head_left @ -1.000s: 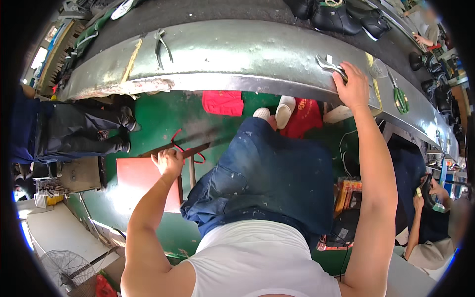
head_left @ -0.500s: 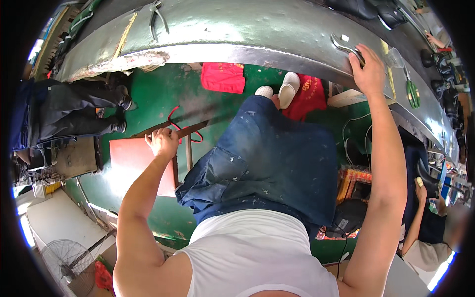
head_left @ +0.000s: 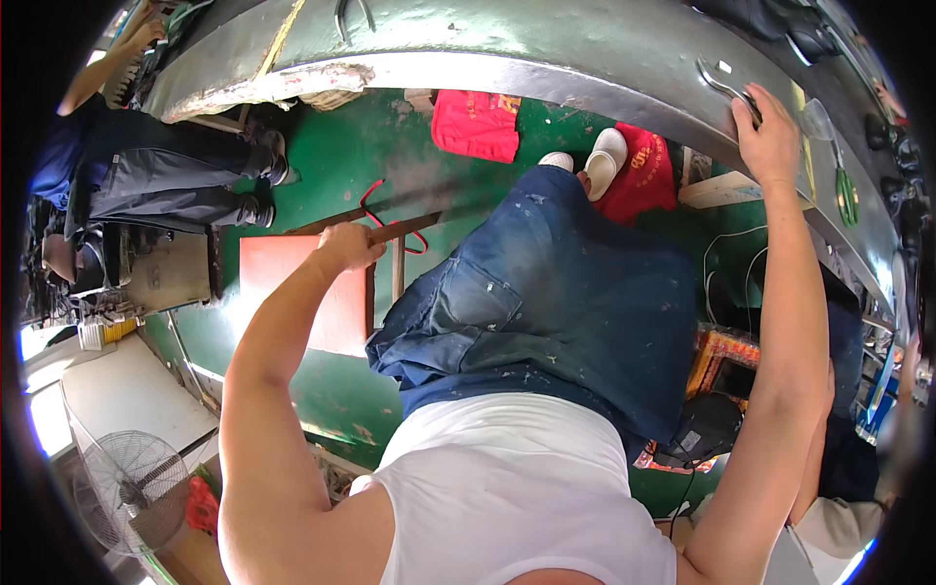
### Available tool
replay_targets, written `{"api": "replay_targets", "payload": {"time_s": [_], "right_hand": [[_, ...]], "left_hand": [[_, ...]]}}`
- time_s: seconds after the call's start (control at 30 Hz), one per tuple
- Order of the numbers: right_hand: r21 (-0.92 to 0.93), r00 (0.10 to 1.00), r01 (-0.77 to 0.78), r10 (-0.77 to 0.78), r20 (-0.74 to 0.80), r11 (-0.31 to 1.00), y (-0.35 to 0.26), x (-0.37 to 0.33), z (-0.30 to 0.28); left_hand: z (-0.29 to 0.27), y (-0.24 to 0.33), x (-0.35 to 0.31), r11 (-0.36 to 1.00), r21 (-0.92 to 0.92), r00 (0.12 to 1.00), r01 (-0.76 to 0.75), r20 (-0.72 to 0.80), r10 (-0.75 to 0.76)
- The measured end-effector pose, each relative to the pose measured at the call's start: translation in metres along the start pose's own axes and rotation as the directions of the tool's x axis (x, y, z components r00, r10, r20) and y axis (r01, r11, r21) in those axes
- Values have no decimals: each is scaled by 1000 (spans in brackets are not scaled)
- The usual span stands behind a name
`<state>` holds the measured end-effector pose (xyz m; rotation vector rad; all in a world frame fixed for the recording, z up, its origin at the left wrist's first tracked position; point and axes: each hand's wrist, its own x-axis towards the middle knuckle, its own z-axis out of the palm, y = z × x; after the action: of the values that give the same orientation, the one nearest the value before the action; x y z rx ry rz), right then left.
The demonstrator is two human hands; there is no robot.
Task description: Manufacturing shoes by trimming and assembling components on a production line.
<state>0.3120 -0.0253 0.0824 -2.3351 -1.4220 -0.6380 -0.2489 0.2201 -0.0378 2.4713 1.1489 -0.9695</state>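
My left hand [head_left: 351, 246] is closed over the wooden bar of a low stool or chair [head_left: 322, 297] with a salmon-red seat. The fingertips are partly hidden behind the bar. My right hand [head_left: 768, 139] rests on the dark metal-topped workbench [head_left: 585, 58], its thumb and fingers around the handle of curved-jaw pliers [head_left: 718, 82]. A small white piece [head_left: 724, 67] lies beside the jaws. Right of this hand are green-handled scissors [head_left: 846, 198]. Farther left on the bench, another hand tool [head_left: 353, 18] is cut off by the picture's top edge.
Red cloths [head_left: 478, 127] lie on the green floor near my white clog [head_left: 606, 161]. A person's legs [head_left: 185, 175] stand at the left. A fan [head_left: 132, 492] stands lower left. A black bag-like object [head_left: 704, 429] sits by my right side, and another person is partly hidden behind my right arm.
The view has shifted, so the bench and floor things sit farther right and higher. My left hand has turned and closed lower over the stool's bar. My right hand stays at the pliers.
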Motion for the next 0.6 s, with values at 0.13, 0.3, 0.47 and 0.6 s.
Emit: {"api": "replay_targets", "payload": {"time_s": [0.13,0.3,0.47,0.6], "right_hand": [[7,1000,-6,6,2,1000,-8,-1,-6],[-6,1000,22,-22,-10,1000,-11,1,-4],[23,1000,25,-25,12,999,-6,1,-2],[7,1000,16,-16,4,1000,2,1,0]], "left_hand": [[33,6,-33,964,205,981,-172,126,149],[101,23,-117,898,356,905,-259,415,96],[136,-4,-178,925,300,913,-234,394,104],[165,-29,-208,911,351,888,-216,458,34]]}}
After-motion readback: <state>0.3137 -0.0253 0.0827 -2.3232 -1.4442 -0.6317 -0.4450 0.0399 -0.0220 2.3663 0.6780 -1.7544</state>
